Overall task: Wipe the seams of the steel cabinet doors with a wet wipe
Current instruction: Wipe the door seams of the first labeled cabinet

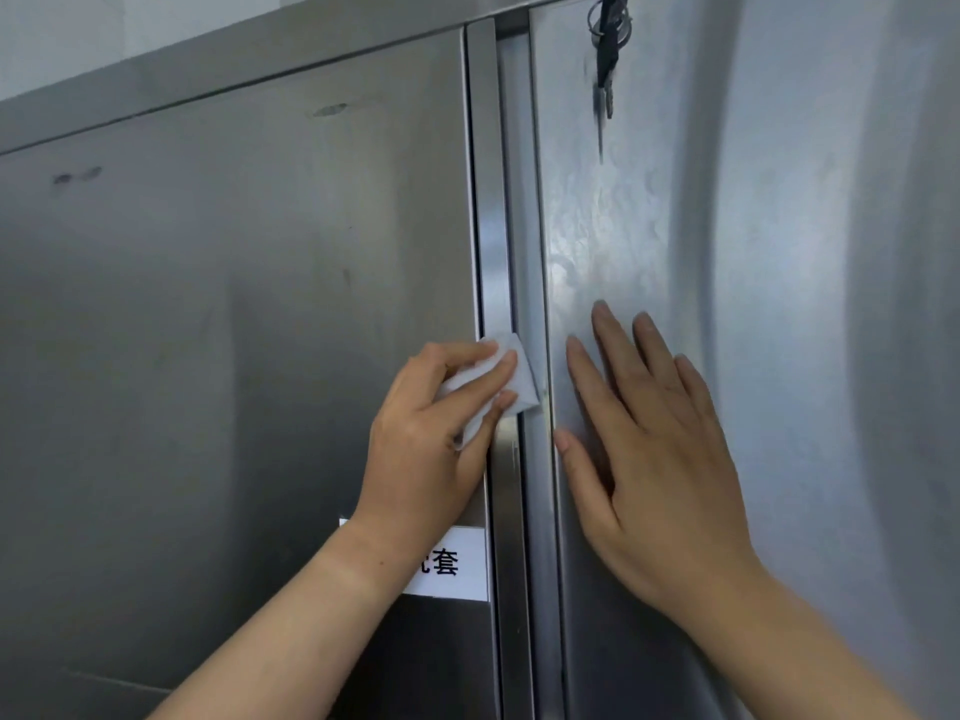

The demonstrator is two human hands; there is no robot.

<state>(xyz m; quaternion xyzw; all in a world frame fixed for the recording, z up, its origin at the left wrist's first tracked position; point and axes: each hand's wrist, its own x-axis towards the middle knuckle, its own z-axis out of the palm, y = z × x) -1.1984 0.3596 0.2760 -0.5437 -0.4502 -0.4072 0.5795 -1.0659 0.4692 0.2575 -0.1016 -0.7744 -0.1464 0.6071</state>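
Observation:
A steel cabinet fills the view, with a left door [234,330] and a right door [779,252]. Between them runs a vertical seam [511,226] with a recessed strip. My left hand [431,433] grips a folded white wet wipe [511,376] and presses it against the seam at mid-height. My right hand [649,439] lies flat with straight fingers on the right door, just beside the seam.
A white paper label [457,563] with black characters is stuck to the left door beside the seam, partly behind my left wrist. Keys on a ring [608,39] hang from a lock near the top of the right door. A steel top rail [234,70] crosses above.

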